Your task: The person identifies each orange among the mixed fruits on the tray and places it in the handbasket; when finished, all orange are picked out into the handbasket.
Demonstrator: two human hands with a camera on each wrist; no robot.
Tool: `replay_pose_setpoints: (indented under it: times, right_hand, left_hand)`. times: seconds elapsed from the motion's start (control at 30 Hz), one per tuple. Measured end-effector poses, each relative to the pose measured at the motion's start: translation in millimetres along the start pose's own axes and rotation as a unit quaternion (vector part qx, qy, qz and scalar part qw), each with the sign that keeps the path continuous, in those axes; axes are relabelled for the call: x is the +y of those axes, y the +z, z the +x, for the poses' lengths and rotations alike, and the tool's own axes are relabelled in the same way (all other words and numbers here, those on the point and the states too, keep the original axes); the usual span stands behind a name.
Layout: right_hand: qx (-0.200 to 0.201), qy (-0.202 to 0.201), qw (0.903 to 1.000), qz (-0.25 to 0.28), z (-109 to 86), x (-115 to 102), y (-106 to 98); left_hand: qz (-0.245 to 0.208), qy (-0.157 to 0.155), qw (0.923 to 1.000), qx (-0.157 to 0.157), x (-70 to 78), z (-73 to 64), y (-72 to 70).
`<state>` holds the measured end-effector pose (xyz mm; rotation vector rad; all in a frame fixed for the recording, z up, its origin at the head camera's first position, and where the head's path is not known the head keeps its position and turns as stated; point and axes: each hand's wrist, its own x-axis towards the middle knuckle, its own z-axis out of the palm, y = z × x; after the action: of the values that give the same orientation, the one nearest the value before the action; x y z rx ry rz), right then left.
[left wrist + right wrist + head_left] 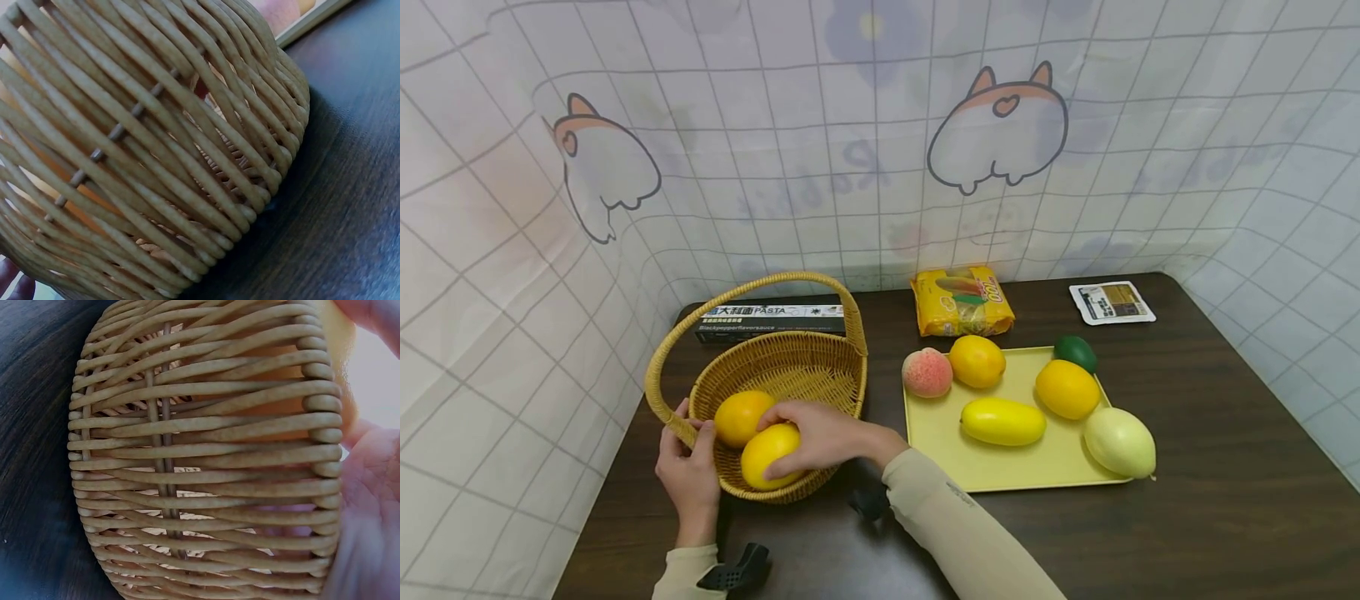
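Observation:
A wicker basket (pixel 808 354) with a tall arched handle stands on the left of the table. At its left side, my left hand (pixel 688 471) grips the rim near the handle's base. My right hand (pixel 831 437) reaches over the near rim and holds an oval yellow fruit (pixel 765 454) inside the basket. Beside that fruit lies a second, orange-yellow fruit (pixel 739 417). Both wrist views are mostly filled by the woven basket wall (pixel 156 131); in the right wrist view, the palm of my right hand (pixel 372 487) shows beyond the rim.
A yellow tray (pixel 940 467) on the right bears a peach (pixel 927 372), a long yellow fruit (pixel 1002 421), a pale green fruit (pixel 1120 443) and several others. Behind stand a pasta box (pixel 767 321), a yellow packet (pixel 962 302) and a small white packet (pixel 1112 302).

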<state>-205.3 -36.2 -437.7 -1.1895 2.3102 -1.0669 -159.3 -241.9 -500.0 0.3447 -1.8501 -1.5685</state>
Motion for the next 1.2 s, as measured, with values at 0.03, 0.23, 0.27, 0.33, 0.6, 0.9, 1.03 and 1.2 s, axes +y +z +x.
replay_pose_setpoints:
  times: [0.03, 0.23, 0.27, 0.33, 0.6, 0.9, 1.03, 1.2]
  right_hand:
    - [-0.003, 0.0, 1.0, -0.004, 1.0, 0.0, 0.4]
    - [-0.014, 0.018, 0.9996, -0.015, 3.9, 0.4, 2.3]
    - [-0.015, 0.021, 0.9996, -0.015, 4.4, 0.2, 2.6]
    - [-0.018, 0.025, 0.9994, -0.015, 5.5, 0.2, 3.1]
    - [-0.024, 0.018, 0.9995, -0.011, 10.4, 3.5, 3.7]
    - [-0.022, 0.037, 0.9991, -0.008, 8.5, 2.9, 0.2]
    - [-0.011, 0.028, 0.9995, -0.012, 7.0, 1.5, 3.0]
    - [0.038, 0.005, 0.9991, -0.018, 1.6, -1.6, 6.9]
  left_hand:
    - [0.0, -0.001, 1.0, 0.0, 0.4, -0.2, 0.0]
    - [0.005, -0.005, 1.0, -0.003, 1.6, -1.1, 1.8]
    - [0.005, -0.005, 1.0, -0.003, 1.1, -1.0, 1.8]
    - [0.005, -0.004, 1.0, -0.004, 0.2, -0.5, 2.1]
    - [0.006, 0.006, 1.0, -0.004, 22.1, -5.9, 3.7]
    - [0.032, 0.021, 0.9993, -0.002, 39.6, -8.6, 7.6]
    - [0.044, 0.015, 0.9988, 0.012, 41.1, -9.4, 4.9]
    - [0.047, 0.024, 0.9984, 0.017, 41.0, -10.3, 4.0]
